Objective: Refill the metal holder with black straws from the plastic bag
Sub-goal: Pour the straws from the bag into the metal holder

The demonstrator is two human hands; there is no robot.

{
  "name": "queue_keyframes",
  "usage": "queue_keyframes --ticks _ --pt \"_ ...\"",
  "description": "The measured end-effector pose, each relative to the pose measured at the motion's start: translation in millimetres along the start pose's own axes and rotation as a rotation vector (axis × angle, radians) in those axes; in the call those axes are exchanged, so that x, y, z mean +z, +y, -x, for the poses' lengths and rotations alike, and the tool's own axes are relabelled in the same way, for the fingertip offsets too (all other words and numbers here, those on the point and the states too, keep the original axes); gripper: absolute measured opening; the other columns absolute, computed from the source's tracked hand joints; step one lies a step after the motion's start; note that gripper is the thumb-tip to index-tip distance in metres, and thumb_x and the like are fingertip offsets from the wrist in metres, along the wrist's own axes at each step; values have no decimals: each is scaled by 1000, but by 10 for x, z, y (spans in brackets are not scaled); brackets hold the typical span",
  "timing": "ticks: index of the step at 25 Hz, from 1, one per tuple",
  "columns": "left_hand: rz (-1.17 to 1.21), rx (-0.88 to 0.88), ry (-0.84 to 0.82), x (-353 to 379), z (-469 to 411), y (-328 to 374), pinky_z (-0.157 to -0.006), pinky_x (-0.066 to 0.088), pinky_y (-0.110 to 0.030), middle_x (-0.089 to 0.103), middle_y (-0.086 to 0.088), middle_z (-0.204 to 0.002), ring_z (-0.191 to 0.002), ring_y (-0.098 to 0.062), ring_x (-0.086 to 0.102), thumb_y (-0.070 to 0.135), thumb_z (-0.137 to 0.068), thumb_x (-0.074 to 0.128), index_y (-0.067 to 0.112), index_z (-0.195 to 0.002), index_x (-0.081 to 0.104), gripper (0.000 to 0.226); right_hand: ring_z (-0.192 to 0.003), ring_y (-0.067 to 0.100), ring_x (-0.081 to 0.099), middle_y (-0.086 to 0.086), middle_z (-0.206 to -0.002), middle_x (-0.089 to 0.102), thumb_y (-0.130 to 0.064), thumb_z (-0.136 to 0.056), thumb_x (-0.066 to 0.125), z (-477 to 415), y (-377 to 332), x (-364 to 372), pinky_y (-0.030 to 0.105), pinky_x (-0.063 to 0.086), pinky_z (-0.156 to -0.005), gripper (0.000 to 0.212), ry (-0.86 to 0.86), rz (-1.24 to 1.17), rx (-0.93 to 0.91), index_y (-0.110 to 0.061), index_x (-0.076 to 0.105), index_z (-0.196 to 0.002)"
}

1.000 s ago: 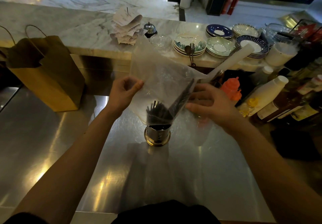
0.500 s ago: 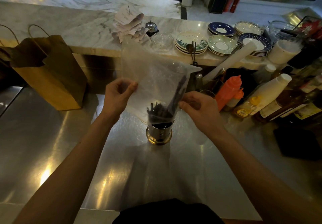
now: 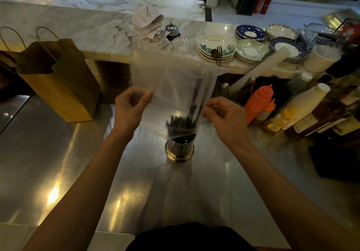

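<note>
Brown paper bag (image 3: 58,79): twine handles, upright at the far left of the steel desk (image 3: 58,163), against the raised marble desk (image 3: 78,22) behind it.

Left hand (image 3: 130,108): fingers curled, thumb and fingertips pinching the left edge of the plastic bag (image 3: 171,71).

Plastic bag: clear, held up between both hands over the middle of the steel desk; its lower end narrows and meets the mouth of the metal holder (image 3: 180,149).

Black straws (image 3: 181,123): bunched in the lower end of the bag, just above the holder's rim; a few lean upward along the bag's right side; dark shapes show inside the holder's mouth, though whether they are straws cannot be told.

Metal holder: shiny cylinder with a row of small holes and a flared base; upright on the steel desk, between the two forearms.

Right hand (image 3: 226,118): fingers curled, pinching the right edge of the bag, slightly lower than the left hand.

Marble desk, behind the bag: paper slips on a spike (image 3: 148,24); a call bell (image 3: 171,30) just beside them; a glass dish (image 3: 184,44); stacks of patterned saucers (image 3: 216,47), the nearest with a spoon and fork across it.

Right side: a white tube (image 3: 263,69) leaning toward the saucers; an orange squeeze bottle (image 3: 261,98); a yellow-capped bottle (image 3: 278,120); a white bottle (image 3: 307,102) lying tilted; dark labelled bottles at the edge, too dim to read.
</note>
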State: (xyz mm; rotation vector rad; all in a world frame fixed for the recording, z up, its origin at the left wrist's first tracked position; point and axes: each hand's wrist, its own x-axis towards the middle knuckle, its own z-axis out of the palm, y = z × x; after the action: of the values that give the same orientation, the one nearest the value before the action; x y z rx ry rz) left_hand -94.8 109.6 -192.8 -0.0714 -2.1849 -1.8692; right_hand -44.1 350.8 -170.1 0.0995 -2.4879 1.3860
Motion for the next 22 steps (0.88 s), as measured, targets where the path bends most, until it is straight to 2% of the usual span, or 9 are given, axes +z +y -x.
queue_keyframes --ticks 8,14,17,22 --pt "6 14 -22 -27 60 -41 -80 55 -23 67 -8 -87 -84 -15 65 16 -92 63 0 -94 65 16 -84 1 67 -14 -85 67 -13 -91 64 -9 -25 -39 14 54 -79 10 2 32 -31 -13 69 -100" --pt "29 19 -1 -12 87 -40 -79 54 -21 66 -5 -85 -81 -8 65 13 -92 63 -4 -96 64 18 -87 0 66 -8 -86 68 -11 -91 64 -6 1 -30 11 52 -79 10 11 41 -32 -11 69 -100" --pt "44 54 14 -6 85 -5 -78 53 -20 66 -3 -83 -80 -7 65 14 -91 64 -2 -95 64 16 -85 2 68 -6 -88 70 -10 -91 64 -7 -8 -36 15 54 -80 10 43 20 -52 -12 69 -100" --pt "94 76 13 -12 42 72 -77 52 -20 65 -1 -82 -80 -7 64 12 -91 64 7 -89 63 6 -86 6 70 -2 -91 73 -12 -91 64 -44 -16 -43 30 59 -81 11 68 7 -61 -12 69 -101"
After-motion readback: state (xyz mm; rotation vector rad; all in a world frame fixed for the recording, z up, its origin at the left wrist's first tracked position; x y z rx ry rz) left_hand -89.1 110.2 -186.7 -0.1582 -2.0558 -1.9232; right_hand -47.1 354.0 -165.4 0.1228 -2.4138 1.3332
